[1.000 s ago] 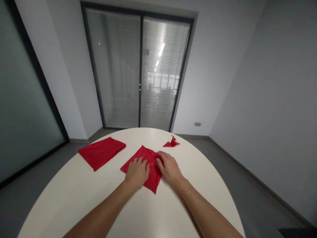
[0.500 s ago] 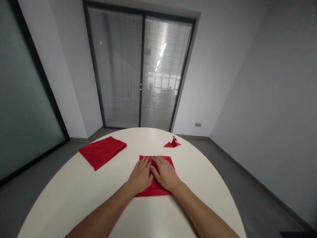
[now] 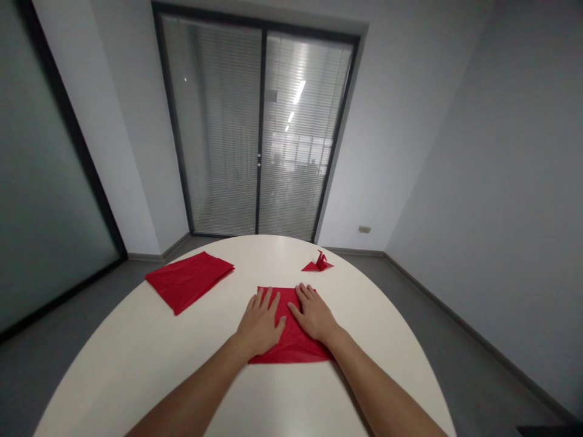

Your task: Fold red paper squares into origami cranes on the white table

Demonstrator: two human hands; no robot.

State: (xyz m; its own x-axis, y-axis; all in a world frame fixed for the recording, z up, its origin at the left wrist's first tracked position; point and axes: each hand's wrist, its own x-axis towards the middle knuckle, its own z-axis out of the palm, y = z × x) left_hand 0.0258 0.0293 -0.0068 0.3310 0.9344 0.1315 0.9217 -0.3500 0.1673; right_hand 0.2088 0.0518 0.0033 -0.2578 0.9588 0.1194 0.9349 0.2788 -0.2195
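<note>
A sheet of red paper lies flat on the white table in front of me. My left hand rests open on its left part, fingers spread and pointing away from me. On the right part lies my right hand, palm down and open, its fingertips near the far edge. Red paper shows between the two hands; parts of its left and right sides are hidden under them. Beyond my right hand stands a small red origami crane with its wings out.
A stack of red paper lies at the table's left side. The round white table has a curved edge on both sides. Behind it are a glass door with blinds and grey walls.
My right hand has slid to the right across the paper, away from my left hand, baring more of the sheet's middle. My left hand has stayed nearly in place, its fingers a little wider apart.
</note>
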